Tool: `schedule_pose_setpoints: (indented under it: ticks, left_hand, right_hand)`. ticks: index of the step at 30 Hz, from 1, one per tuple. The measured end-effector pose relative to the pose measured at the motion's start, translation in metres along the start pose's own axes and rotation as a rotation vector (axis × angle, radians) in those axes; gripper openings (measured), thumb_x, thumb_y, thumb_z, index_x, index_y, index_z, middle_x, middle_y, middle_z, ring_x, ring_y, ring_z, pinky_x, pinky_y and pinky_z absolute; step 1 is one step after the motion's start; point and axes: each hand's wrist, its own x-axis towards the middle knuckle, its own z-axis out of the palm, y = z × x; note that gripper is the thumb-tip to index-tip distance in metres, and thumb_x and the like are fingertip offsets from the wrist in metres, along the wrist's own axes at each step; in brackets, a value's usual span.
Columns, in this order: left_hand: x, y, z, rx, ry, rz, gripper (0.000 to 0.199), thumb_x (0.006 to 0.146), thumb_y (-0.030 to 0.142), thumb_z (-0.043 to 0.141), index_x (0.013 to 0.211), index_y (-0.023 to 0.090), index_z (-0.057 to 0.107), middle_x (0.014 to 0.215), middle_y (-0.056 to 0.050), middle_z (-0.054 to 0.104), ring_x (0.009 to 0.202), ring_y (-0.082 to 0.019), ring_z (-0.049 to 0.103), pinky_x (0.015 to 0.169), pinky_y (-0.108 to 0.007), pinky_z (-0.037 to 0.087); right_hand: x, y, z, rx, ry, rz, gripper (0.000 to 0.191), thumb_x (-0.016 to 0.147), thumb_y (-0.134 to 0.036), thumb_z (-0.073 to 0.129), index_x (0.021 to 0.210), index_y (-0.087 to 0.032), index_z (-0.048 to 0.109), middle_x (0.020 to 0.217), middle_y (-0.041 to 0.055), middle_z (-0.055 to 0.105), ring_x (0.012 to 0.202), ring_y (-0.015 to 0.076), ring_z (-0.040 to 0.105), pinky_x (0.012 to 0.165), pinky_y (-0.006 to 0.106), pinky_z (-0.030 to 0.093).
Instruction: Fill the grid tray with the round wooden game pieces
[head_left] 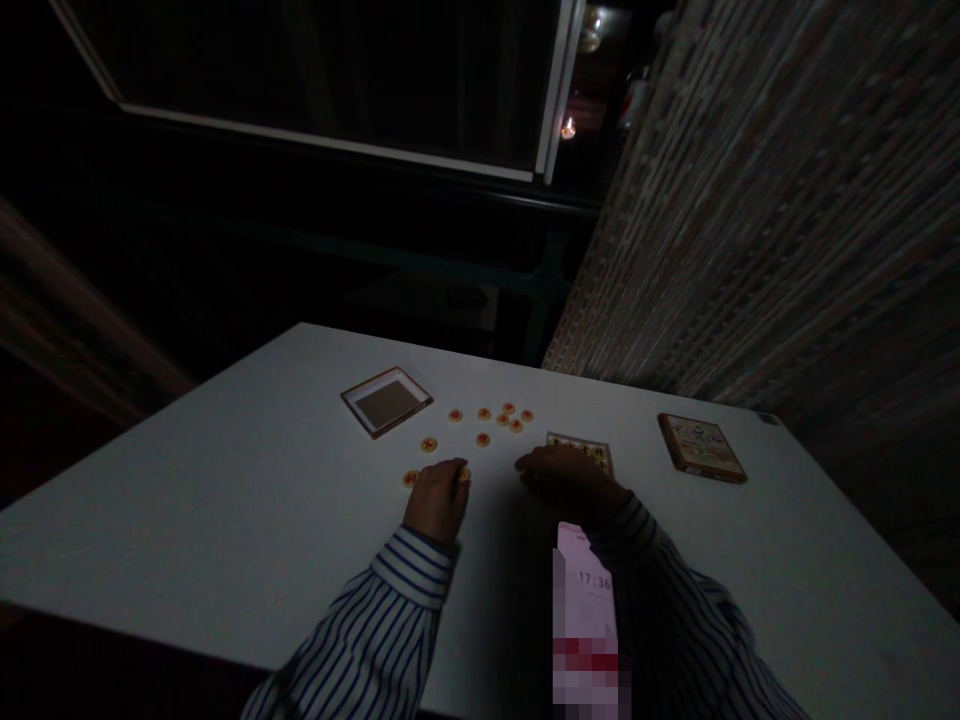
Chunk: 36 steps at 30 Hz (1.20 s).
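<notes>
My left hand [436,500] is closed, and a round Chinese chess piece [464,475] shows at its fingertips, just above the white table. Close beside that hand lies another piece with a red character [411,479]. My right hand [566,478] is bent low over the near-left part of a tray of pieces [601,455], its fingers drawn together. Whatever is between those fingers is too dark to make out. Beyond both hands, several loose red-marked pieces [483,440] are scattered, all lying flat.
An open shallow box part [360,419] lies at the back left, and a printed box lid [703,447] at the right. Under my right forearm is a lit phone [581,590]. A string curtain [675,230] hangs behind the white table [225,480].
</notes>
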Motion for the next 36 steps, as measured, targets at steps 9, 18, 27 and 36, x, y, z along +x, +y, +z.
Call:
schedule_pose_setpoints:
  ticks: [9,18,27,36]
  left_hand:
    - [-0.001,0.005,-0.002,-0.054,0.045,0.014,0.024,0.081,0.028,0.045,0.095,0.016,0.059,0.091,-0.008,0.065,0.085,-0.021,0.059,0.079,-0.036,0.047]
    - [0.000,0.014,-0.006,-0.115,0.138,0.065,0.021,0.081,0.030,0.048,0.093,0.015,0.058,0.086,-0.007,0.064,0.080,-0.017,0.061,0.071,-0.030,0.050]
    - [0.001,0.019,-0.009,-0.161,0.170,0.105,0.023,0.079,0.029,0.052,0.094,0.013,0.057,0.087,-0.008,0.063,0.081,-0.017,0.060,0.072,-0.030,0.050]
    - [0.004,0.029,-0.012,-0.197,0.156,0.100,0.024,0.077,0.029,0.054,0.096,0.014,0.056,0.088,-0.008,0.062,0.082,-0.018,0.059,0.073,-0.032,0.050]
  right_hand:
    - [-0.004,0.007,-0.009,-0.013,-0.050,0.089,0.031,0.084,-0.027,0.039,0.107,-0.019,0.058,0.103,0.0079,0.063,0.093,0.0188,0.058,0.075,0.028,0.041]
    - [-0.012,0.010,-0.025,0.012,-0.039,0.124,0.029,0.086,-0.024,0.037,0.101,-0.017,0.060,0.097,0.0084,0.064,0.087,0.0163,0.059,0.071,0.024,0.039]
    - [-0.024,0.023,-0.033,0.075,-0.014,0.200,0.032,0.087,-0.028,0.034,0.107,-0.020,0.059,0.098,0.0058,0.065,0.085,0.0145,0.059,0.071,0.024,0.040]
    - [-0.029,0.035,-0.031,0.009,-0.019,0.189,0.033,0.086,-0.026,0.034,0.107,-0.020,0.059,0.096,0.0063,0.066,0.084,0.0176,0.060,0.068,0.026,0.040]
